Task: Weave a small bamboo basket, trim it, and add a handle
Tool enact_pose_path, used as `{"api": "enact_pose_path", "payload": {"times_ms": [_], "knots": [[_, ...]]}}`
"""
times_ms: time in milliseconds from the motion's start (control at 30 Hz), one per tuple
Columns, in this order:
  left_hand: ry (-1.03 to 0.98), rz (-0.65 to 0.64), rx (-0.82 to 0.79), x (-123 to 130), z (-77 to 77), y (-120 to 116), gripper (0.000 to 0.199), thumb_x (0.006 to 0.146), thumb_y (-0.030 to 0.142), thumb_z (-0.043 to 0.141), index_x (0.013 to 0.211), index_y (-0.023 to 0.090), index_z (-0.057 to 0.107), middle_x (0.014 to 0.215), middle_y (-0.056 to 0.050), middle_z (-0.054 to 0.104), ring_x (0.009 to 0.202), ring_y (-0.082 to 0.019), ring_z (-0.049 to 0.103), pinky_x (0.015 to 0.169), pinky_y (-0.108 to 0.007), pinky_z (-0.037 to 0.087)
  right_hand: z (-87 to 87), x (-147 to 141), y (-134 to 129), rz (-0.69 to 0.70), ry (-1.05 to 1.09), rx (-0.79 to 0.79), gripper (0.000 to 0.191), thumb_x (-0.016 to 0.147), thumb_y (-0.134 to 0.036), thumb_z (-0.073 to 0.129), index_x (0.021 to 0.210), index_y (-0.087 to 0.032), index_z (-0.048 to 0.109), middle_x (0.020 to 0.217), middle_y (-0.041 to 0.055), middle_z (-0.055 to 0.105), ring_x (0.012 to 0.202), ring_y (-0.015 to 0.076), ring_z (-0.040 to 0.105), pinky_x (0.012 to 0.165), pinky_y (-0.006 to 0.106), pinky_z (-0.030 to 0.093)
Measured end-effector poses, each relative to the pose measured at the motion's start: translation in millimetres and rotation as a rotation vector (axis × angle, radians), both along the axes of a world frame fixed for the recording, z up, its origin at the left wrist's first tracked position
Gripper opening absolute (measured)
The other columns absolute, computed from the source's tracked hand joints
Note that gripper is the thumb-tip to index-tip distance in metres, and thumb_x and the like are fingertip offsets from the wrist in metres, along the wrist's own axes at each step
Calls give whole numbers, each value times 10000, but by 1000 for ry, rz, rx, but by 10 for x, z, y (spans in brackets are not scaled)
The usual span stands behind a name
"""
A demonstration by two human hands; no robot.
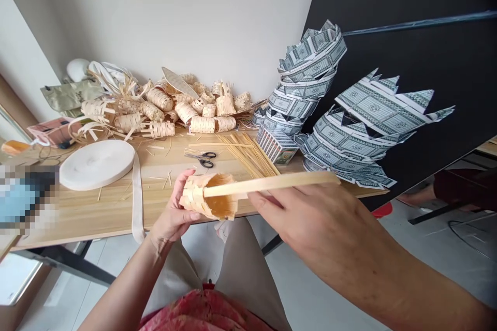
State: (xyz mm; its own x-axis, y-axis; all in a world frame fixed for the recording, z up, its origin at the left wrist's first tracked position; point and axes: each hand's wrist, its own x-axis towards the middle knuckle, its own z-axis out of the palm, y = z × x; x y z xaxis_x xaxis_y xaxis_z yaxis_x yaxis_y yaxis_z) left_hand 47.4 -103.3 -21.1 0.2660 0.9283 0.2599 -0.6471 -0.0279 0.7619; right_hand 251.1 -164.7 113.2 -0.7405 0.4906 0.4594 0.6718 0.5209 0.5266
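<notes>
My left hand (181, 207) is wrapped round the closed end of a small woven basket (194, 197), made of pale flat strips. The basket lies tilted on its side, its mouth facing right, just above the table's front edge. A long flat strip (267, 183) runs from the basket's wall out to the right. My right hand (306, 212) grips this strip with the fingers closed; its fingertips are partly hidden. Behind the basket, black-handled scissors (206, 159) lie on the table.
Several woven tubes (159, 98) and loose strips are heaped against the wall. A white ribbon roll (98, 163) lies left on the wooden table (116, 217). Thin sticks (248, 155) lie right of the scissors. Stacked folded-paper rings (303, 98), patterned grey-green, stand at the right.
</notes>
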Motion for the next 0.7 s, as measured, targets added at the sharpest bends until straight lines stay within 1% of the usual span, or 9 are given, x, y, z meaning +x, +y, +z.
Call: {"api": "enact_pose_path", "payload": {"times_ms": [100, 200, 267, 367, 433, 500, 533, 600, 700], "knots": [[26, 18, 15, 1, -45, 17, 819, 536, 154, 824, 1227, 415, 471, 1185, 6, 571, 924, -163, 613, 771, -237, 519, 1, 4, 47, 22, 29, 28, 264, 615, 22, 453, 718, -144, 630, 596, 22, 518, 545, 166, 445, 549, 304, 248], [54, 25, 27, 0, -49, 15, 703, 585, 132, 794, 1157, 427, 509, 1139, 24, 567, 683, -85, 602, 611, -192, 511, 28, 9, 77, 48, 51, 37, 239, 639, 10, 453, 710, -147, 618, 610, 23, 526, 574, 170, 462, 579, 307, 270], [64, -11, 30, 4, -27, -1, 669, 580, 126, 795, 1112, 425, 520, 1097, 39, 563, 609, -60, 567, 569, -191, 493, 46, 19, 82, 46, 51, 47, 234, 653, 15, 450, 701, -152, 607, 599, 18, 520, 577, 171, 468, 583, 308, 272], [-2, -81, 29, 32, 18, -28, 600, 576, 272, 816, 1086, 389, 522, 1109, 32, 541, 697, -94, 578, 612, -217, 500, 65, 38, 74, 30, 33, 48, 241, 655, 30, 459, 699, -158, 604, 595, 12, 524, 576, 172, 479, 584, 311, 278], [-53, -93, 19, 70, 35, -41, 463, 650, 389, 756, 1055, 361, 532, 1110, 20, 540, 756, -120, 587, 614, -222, 501, 81, 49, 64, 17, 13, 18, 222, 657, 20, 482, 694, -159, 609, 612, 15, 540, 580, 177, 488, 584, 316, 285], [-69, -84, 9, 119, 35, -49, 349, 724, 398, 691, 1032, 351, 535, 1101, 16, 549, 767, -129, 596, 599, -220, 499, 106, 55, 54, -4, -9, -17, 207, 664, 13, 499, 682, -162, 607, 628, 16, 551, 590, 182, 498, 586, 318, 289], [-71, -82, 3, 144, 29, -52, 350, 734, 374, 687, 1047, 354, 531, 1107, 15, 550, 764, -129, 599, 597, -221, 500, 121, 56, 51, -14, -20, -27, 208, 669, 17, 498, 676, -163, 602, 629, 14, 550, 588, 182, 499, 585, 318, 287], [-77, -84, -16, 190, 8, -58, 442, 716, 338, 709, 1113, 358, 516, 1146, 3, 541, 786, -134, 602, 615, -229, 512, 151, 55, 50, -26, -27, -23, 241, 670, 44, 465, 653, -168, 579, 603, 6, 527, 569, 174, 492, 575, 315, 274], [-86, -97, -63, 239, -36, -66, 521, 681, 338, 737, 1158, 321, 527, 1161, -22, 550, 829, -149, 606, 664, -249, 536, 185, 51, 64, -24, -18, 2, 278, 659, 72, 412, 613, -174, 532, 557, -1, 478, 534, 164, 465, 559, 312, 251]]}}
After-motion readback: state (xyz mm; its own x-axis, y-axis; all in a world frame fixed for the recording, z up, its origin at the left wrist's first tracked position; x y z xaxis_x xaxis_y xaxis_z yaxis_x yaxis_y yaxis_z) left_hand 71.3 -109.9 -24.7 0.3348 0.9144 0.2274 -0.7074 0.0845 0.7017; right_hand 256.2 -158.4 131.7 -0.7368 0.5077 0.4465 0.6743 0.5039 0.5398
